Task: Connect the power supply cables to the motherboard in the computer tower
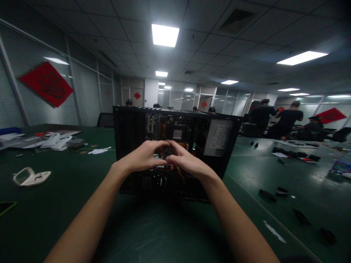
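An open black computer case (175, 109) stands in front of me with its inside facing my way. Within it show a motherboard (171, 122) and, on the right side, a silver power supply (218, 138) with a label. My left hand (142, 155) and my right hand (186, 160) meet before the case, both with fingers closed around a small black part (166, 151), its exact kind unclear. Thin coloured wires (179, 171), some yellow, trail below my right hand. My fingers cover much of the part.
On the green table (68, 204) a white strap-like item (34, 178) lies left, with papers and white pieces (59, 141) behind. Several dark pieces (267, 195) and a paper strip (274, 231) lie right. People (263, 115) are in the background right.
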`<state>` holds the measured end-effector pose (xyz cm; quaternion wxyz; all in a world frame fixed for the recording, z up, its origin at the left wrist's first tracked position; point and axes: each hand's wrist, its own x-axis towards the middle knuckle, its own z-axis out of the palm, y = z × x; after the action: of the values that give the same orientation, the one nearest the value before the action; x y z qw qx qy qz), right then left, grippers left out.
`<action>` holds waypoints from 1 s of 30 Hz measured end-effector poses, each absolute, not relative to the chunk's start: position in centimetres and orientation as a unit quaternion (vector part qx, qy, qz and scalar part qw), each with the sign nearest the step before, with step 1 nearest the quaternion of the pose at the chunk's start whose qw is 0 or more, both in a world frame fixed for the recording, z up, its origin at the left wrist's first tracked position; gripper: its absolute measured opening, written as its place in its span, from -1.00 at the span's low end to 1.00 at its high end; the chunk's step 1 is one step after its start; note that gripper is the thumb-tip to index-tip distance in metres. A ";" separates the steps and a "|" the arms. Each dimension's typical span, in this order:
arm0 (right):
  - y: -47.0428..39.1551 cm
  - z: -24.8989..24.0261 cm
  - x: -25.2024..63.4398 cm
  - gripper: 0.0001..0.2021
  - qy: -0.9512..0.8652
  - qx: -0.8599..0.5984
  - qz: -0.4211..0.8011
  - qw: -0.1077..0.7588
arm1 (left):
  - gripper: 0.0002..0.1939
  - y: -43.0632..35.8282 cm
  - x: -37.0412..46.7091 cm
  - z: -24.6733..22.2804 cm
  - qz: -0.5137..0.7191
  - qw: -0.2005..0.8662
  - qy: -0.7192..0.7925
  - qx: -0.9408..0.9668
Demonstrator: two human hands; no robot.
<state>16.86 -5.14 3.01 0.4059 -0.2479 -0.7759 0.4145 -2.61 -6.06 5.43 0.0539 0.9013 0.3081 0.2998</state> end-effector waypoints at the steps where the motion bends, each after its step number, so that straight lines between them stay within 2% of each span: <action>1: -5.2 3.0 16.9 -0.44 -0.775 -0.244 0.418 0.406 | -0.41 -6.1 -2.6 5.4 0.301 0.056 0.308 0.901; 7: -5.8 3.5 17.0 -0.44 -0.768 -0.248 0.435 0.400 | -0.40 -6.4 -2.5 5.7 0.308 0.087 0.310 0.895; 15: -6.0 3.9 17.0 -0.42 -0.737 -0.226 0.479 0.419 | -0.40 -6.0 -2.1 5.0 0.358 0.205 0.288 0.864; 20: -6.0 3.9 17.0 -0.38 -0.667 -0.211 0.573 0.427 | -0.41 -4.9 -1.5 3.8 0.417 0.284 0.283 0.816; 30: -6.4 4.2 16.9 -0.41 -0.618 -0.201 0.614 0.448 | -0.38 -4.1 -0.3 2.8 0.481 0.318 0.268 0.771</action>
<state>16.89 -6.36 4.18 0.4476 -0.2010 -0.6180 0.6142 -0.28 -4.12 2.77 0.3180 0.7714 0.2683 0.4815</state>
